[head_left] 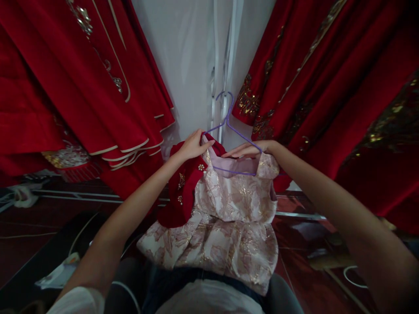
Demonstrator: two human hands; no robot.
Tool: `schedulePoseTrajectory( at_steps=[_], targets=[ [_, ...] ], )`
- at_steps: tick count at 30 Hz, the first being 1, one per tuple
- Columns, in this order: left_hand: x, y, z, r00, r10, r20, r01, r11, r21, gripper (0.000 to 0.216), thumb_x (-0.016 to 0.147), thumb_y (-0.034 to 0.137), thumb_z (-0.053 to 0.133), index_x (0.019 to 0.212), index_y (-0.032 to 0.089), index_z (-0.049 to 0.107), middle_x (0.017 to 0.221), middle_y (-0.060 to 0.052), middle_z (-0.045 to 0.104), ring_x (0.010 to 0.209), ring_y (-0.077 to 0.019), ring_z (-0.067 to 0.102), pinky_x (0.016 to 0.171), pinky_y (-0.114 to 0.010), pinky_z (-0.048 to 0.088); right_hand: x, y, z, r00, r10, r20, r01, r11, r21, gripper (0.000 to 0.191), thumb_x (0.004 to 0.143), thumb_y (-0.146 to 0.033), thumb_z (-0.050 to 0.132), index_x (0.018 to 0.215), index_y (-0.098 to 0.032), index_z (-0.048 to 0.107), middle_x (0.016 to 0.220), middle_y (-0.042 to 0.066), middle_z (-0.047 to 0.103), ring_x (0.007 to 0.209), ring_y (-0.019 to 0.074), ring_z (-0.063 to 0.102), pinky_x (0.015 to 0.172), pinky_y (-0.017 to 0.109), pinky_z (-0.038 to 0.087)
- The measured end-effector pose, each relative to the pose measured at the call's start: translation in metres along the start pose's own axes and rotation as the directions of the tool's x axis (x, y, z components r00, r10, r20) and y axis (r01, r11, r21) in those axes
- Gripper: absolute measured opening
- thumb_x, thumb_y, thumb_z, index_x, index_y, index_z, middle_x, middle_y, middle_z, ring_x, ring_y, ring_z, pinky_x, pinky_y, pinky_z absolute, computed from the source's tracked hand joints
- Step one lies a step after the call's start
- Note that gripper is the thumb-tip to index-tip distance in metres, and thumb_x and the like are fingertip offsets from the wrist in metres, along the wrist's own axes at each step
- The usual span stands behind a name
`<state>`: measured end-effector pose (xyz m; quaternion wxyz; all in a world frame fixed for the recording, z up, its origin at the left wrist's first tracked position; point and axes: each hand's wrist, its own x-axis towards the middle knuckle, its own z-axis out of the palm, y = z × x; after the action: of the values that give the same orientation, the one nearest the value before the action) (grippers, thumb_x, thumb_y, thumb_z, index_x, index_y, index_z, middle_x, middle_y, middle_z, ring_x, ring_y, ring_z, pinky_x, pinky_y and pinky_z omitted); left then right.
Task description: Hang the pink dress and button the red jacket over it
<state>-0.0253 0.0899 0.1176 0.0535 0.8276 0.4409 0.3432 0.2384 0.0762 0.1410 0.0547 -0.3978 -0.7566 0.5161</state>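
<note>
Both hands (pixel 193 146) (pixel 248 150) grip the dress (pixel 229 209) (on its hanger (pixel 229 126)).

Hands: two, the left hand (pixel 193 146) and the right hand (pixel 248 150), both at the top edge of the small dress.
Small dresses: one pink-and-gold dress (pixel 225 218), in the near middle.
Red pieces on that dress: one red jacket (pixel 183 187), draped over its left shoulder.
Hangers: one purple wire hanger (pixel 229 126), set in the neckline.
Hanging red garments: two groups, the left red garments (pixel 81 87) and the right red garments (pixel 327 87); single pieces cannot be counted.
White bundles: one white bundle (pixel 22 196), far left on the floor.
</note>
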Motion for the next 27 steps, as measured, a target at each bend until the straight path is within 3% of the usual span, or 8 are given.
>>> schedulePoseTrajectory(
  at_steps=[5,10,14,16,20,24,27],
  targets=[
    [0.009,0.003,-0.019,0.996,-0.008,0.09,0.011,1.0,-0.027,0.043,0.077,0.057,0.06,0.082,0.014,0.06,0.067,-0.001,0.056,0.062,-0.0142,0.049,0.062,-0.026,0.037,0.02,0.01,0.009,0.997,-0.07,0.024,0.066,0.989,0.131,0.033,0.073,-0.044,0.068,0.099,-0.023,0.072,0.109,0.004,0.069,0.112,0.0198,0.059,0.097,0.032,0.045],
    [0.015,0.002,-0.02,0.987,0.025,0.158,-0.012,0.997,-0.082,0.038,0.075,0.052,0.062,0.074,0.014,0.063,0.06,0.001,0.055,0.058,-0.0113,0.045,0.058,-0.024,0.034,0.026,0.011,0.011,0.992,-0.108,-0.061,0.116,0.982,0.149,0.033,0.075,-0.041,0.066,0.101,-0.021,0.068,0.11,0.006,0.067,0.106,0.0194,0.06,0.097,0.035,0.043],
    [0.02,-0.001,-0.021,0.995,-0.038,0.089,0.036,0.999,0.02,0.035,0.074,0.05,0.064,0.062,0.016,0.061,0.051,0.002,0.048,0.054,-0.0113,0.045,0.055,-0.025,0.031,0.03,0.007,0.009,0.975,-0.214,-0.065,0.217,0.975,0.05,0.029,0.076,-0.039,0.065,0.099,-0.023,0.07,0.12,0.004,0.064,0.116,0.02,0.054,0.104,0.036,0.038],
    [0.021,-0.001,-0.022,0.993,-0.083,0.089,0.084,0.996,-0.008,0.041,0.073,0.053,0.064,0.057,0.017,0.058,0.048,0.002,0.044,0.051,-0.0107,0.043,0.053,-0.025,0.029,0.03,0.006,0.009,0.973,-0.224,-0.062,0.226,0.974,0.02,0.032,0.076,-0.04,0.065,0.104,-0.026,0.069,0.127,0.003,0.061,0.124,0.0209,0.049,0.106,0.037,0.037],
    [0.021,-0.001,-0.029,0.947,-0.082,0.31,0.164,0.955,-0.248,0.04,0.073,0.054,0.065,0.06,0.017,0.061,0.049,0.002,0.047,0.048,-0.0094,0.041,0.049,-0.024,0.028,0.026,0.004,0.018,0.969,-0.202,-0.142,0.216,0.972,0.089,0.044,0.08,-0.048,0.061,0.118,-0.027,0.064,0.138,0.004,0.053,0.131,0.0239,0.043,0.105,0.038,0.04],
    [0.023,-0.001,-0.036,0.889,-0.058,0.455,0.235,0.909,-0.343,0.031,0.073,0.047,0.067,0.072,0.016,0.069,0.06,-0.001,0.062,0.053,-0.0115,0.052,0.052,-0.024,0.038,0.024,0.0,0.028,0.957,-0.181,-0.227,0.208,0.973,0.098,0.043,0.079,-0.054,0.057,0.108,-0.023,0.067,0.123,0.007,0.064,0.115,0.0242,0.055,0.099,0.038,0.044],
    [0.024,-0.003,-0.037,0.893,0.005,0.449,0.173,0.919,-0.354,0.029,0.072,0.042,0.068,0.083,0.015,0.071,0.073,-0.002,0.069,0.063,-0.0134,0.059,0.06,-0.025,0.045,0.025,0.0,0.027,0.899,-0.173,-0.403,0.183,0.983,-0.012,0.034,0.069,-0.046,0.067,0.094,-0.023,0.066,0.098,0.003,0.069,0.093,0.0213,0.062,0.085,0.036,0.049]
  ],
)
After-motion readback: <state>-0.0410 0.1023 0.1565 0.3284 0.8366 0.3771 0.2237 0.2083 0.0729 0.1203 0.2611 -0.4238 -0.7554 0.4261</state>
